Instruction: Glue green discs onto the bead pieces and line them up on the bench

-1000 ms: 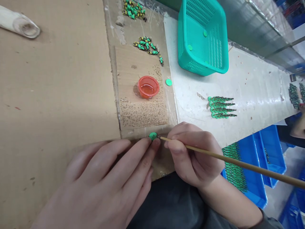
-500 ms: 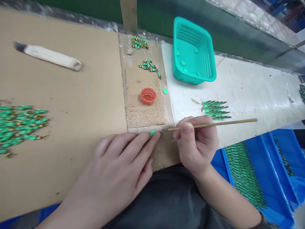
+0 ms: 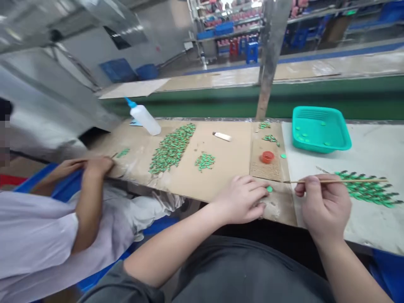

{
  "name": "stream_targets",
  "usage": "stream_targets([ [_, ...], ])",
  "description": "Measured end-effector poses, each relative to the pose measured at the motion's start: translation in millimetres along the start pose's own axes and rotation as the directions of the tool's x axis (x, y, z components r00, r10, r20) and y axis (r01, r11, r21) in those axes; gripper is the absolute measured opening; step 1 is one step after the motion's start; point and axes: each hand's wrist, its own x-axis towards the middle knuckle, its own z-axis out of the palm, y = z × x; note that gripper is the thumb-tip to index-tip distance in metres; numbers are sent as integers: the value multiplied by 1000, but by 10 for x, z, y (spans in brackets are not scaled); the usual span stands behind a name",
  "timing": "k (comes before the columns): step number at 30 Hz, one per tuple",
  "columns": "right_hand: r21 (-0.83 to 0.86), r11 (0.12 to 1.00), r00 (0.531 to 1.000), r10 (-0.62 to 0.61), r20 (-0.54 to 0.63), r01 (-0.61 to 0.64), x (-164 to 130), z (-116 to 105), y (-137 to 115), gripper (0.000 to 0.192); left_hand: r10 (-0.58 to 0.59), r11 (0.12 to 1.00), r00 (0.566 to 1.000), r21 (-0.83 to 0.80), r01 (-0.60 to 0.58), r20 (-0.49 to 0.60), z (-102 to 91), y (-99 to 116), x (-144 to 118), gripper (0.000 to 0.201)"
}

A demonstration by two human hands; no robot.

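Observation:
My left hand (image 3: pixel 241 200) lies on the near edge of the work surface, with its fingertips pinning a small round green button (image 3: pixel 269 189). A thin wooden stick (image 3: pixel 362 181) with a dark pointed tip is pinched in my right hand (image 3: pixel 328 206). The stick lies almost level, its tip pointing left, a little right of the button. Beyond my left fingertips stands a small red cup (image 3: pixel 267 157) on a speckled board (image 3: pixel 267 171). Another green button (image 3: pixel 283 156) is right of the cup. Rows of green pieces with dark ends (image 3: pixel 368 189) lie by my right hand.
A turquoise basket (image 3: pixel 347 141) with several green buttons stands at the back right. To the left are a white tube (image 3: pixel 222 136), green-and-dark clusters (image 3: pixel 173 149) and a white squeeze bottle (image 3: pixel 145 119). A co-worker's hands (image 3: pixel 99 164) rest at the far left edge.
The view has lifted and swung left, bringing in the co-worker, the bottle and the background shelves. My hands keep their places around the button, with the stick still in my right hand.

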Motion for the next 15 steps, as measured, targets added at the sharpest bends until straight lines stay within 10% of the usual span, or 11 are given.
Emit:
stream_targets([
  [4,40,999,1000,15,11,-15,1,-24,-52,66,-301,954,929,-51,297,-216,-119,-183,-183,24],
  [11,-218,964,981,-119,151,151,-196,-394,-19,31,-850,457,426,-30,889,-310,-1589,-1119,-1067,50],
  [15,-258,952,970,-109,219,166,-335,-580,55,16,-945,246,252,56,968,-207,-1884,-1313,-1355,50],
])
